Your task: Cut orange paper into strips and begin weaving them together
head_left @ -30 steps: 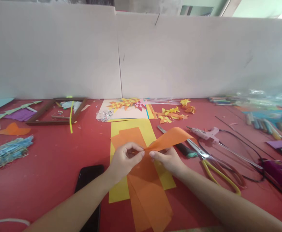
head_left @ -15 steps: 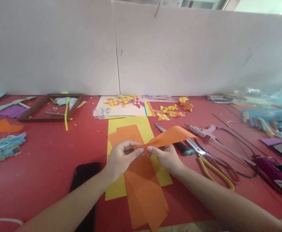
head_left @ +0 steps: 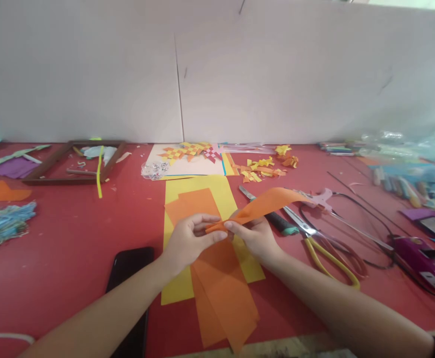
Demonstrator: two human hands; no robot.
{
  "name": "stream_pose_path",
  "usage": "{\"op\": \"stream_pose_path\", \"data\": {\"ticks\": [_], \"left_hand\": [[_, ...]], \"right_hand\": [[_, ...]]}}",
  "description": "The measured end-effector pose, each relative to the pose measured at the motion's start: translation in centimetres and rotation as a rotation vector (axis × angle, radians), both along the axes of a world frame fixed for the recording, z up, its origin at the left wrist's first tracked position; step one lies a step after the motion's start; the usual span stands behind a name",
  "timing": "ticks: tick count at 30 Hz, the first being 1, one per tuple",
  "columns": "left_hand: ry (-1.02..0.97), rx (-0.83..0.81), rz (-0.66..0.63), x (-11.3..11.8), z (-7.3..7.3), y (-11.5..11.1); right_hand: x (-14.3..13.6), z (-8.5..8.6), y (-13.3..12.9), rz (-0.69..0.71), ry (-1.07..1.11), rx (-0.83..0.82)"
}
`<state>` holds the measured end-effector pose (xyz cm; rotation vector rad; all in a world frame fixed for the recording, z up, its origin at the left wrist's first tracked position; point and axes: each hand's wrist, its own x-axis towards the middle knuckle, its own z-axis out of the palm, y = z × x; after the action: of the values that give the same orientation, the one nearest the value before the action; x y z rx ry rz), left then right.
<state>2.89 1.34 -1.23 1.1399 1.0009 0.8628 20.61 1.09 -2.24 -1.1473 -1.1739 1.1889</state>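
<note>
An orange paper strip (head_left: 273,203) is pinched at its gathered near end between both hands, and its long free part curves up to the right. My left hand (head_left: 193,238) grips the tip of that end with thumb and fingers. Close beside it, my right hand (head_left: 252,236) pinches the folded part, its thumb on top. Below the hands lie several orange paper pieces (head_left: 228,283), overlapping on a yellow sheet (head_left: 176,291). Right of the right hand are scissors (head_left: 306,231) with yellow and red handles and a dark-handled cutter (head_left: 277,223).
A black phone (head_left: 130,273) lies by my left forearm. A pink glue gun (head_left: 321,199), its cable and a magenta power strip (head_left: 424,261) are at right. Woven paper pieces (head_left: 189,150), yellow and orange scraps (head_left: 260,169) and a wooden frame (head_left: 64,181) lie toward the white partition (head_left: 277,74).
The strip's held end, flatter before, is now more gathered and folded between the fingers. Its free part dips slightly. The view has tilted down a little.
</note>
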Motion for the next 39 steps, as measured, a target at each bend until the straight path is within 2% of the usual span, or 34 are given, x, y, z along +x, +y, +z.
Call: {"op": "stream_pose_path", "data": {"ticks": [4, 9, 13, 18, 23, 27, 39], "left_hand": [[-0.028, -0.023, -0.035, 0.0, 0.0, 0.0], [0.017, 0.089, -0.010, -0.4, -0.2, 0.1], [0.013, 0.116, 0.011, -0.5, -0.3, 0.0], [-0.002, 0.048, 0.031, -0.2, 0.2, -0.1], [0.008, 0.052, 0.044, -0.2, 0.5, -0.1], [0.002, 0.054, 0.045, -0.2, 0.6, -0.1], [0.008, 0.026, 0.040, -0.2, 0.5, -0.1]], "right_hand": [[0.0, 0.0, -0.1, 0.052, 0.001, 0.024], [0.2, 0.0, -0.1, 0.123, 0.051, 0.055], [0.3, 0.3, 0.0, 0.161, 0.006, 0.054], [0.3, 0.4, 0.0, 0.120, 0.004, 0.004], [0.2, 0.0, 0.1, 0.106, 0.064, -0.015], [0.2, -0.3, 0.2, 0.109, 0.110, -0.001], [0.3, -0.3, 0.2, 0.105, 0.071, -0.001]]}}
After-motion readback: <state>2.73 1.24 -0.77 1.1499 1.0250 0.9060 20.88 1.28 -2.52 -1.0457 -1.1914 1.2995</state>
